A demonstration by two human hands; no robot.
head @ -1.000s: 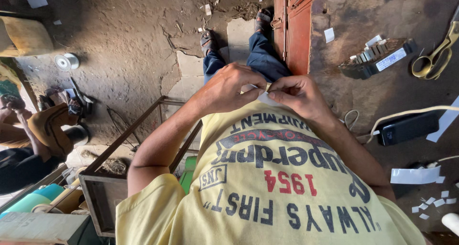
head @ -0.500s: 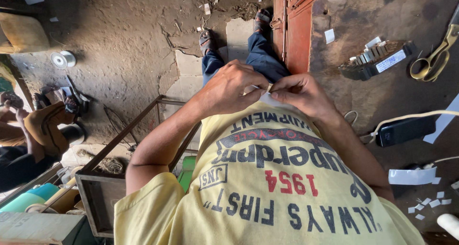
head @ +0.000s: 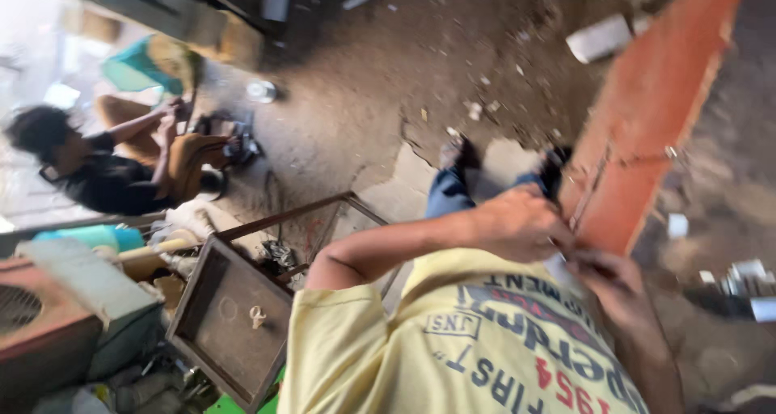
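In front of the yellow shirt (head: pixel 485 357), the left hand (head: pixel 521 224) and the right hand (head: pixel 614 285) pinch a small white piece (head: pixel 559 262) between their fingertips, just beside the flat orange board (head: pixel 647 115). On the left, a rusty metal tray (head: pixel 230 317) sits on the dusty, cracked floor (head: pixel 364 99). Far left, another person (head: pixel 89 167) crouches.

Yellow printed shirt (head: pixel 485 341), blue jeans (head: pixel 449 196), orange-red board (head: pixel 647 115).
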